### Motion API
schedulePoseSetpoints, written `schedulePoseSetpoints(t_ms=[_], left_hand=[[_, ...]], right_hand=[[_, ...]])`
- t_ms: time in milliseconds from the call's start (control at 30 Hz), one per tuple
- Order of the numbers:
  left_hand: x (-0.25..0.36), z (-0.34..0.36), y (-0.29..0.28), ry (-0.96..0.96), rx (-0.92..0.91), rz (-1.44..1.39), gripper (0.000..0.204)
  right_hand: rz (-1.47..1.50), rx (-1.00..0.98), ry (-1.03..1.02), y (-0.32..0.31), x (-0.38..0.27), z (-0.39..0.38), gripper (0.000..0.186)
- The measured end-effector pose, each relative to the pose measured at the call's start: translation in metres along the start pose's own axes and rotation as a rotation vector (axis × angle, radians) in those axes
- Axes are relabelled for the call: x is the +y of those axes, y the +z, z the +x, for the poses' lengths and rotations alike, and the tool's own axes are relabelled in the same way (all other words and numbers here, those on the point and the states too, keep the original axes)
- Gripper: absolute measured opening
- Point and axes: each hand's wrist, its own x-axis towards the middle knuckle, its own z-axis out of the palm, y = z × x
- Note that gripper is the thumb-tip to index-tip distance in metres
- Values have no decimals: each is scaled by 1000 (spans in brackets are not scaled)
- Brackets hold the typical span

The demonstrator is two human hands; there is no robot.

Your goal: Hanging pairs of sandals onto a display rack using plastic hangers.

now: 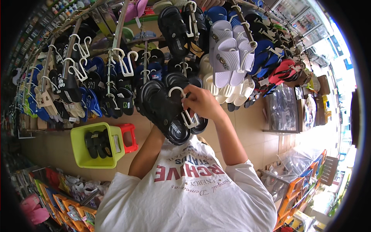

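A pair of black sandals [170, 112] is held up in front of my chest, with a white plastic hanger [189, 120] attached to it. My right hand [201, 102] is closed on the hanger just below its hook, fingers pinched together. My left forearm [150, 149] reaches up behind the sandals, which hide my left hand and its fingers. Close beyond them, more dark footwear hangs on the rack. White ridged slides [227, 58] hang to the right of my right hand, and a black sandal [174, 33] hangs above.
Metal display prongs [117, 29] with several empty white hangers [128, 62] jut out at the upper left. A lime-green bin [79, 145] holding black footwear stands on the tiled floor beside a red stool [129, 137]. Orange-edged display racks [291, 199] stand at the lower right.
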Motion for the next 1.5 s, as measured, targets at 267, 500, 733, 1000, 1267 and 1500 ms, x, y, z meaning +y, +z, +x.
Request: schedulePoseSetpoints(t_ms=[267,500,733,1000,1267,1500], left_hand=[[16,-2,20,57,-103,16,28],[26,8,38,101,-185,36,27],[23,18,1,101,-317,64,30],[55,27,-28,-24,-349,72,60],[104,14,-7,-140,-151,188,109],[123,45,13,-252,-117,977,54]], right_hand=[[171,-80,47,-11,-1,18,9],[311,-250,-34,-21,-15,16,8],[375,-246,-163,-17,-23,0,9],[255,-20,-239,-10,-19,-27,4],[228,125,-311,6,6,-43,8],[109,165,-312,11,19,-45,10]])
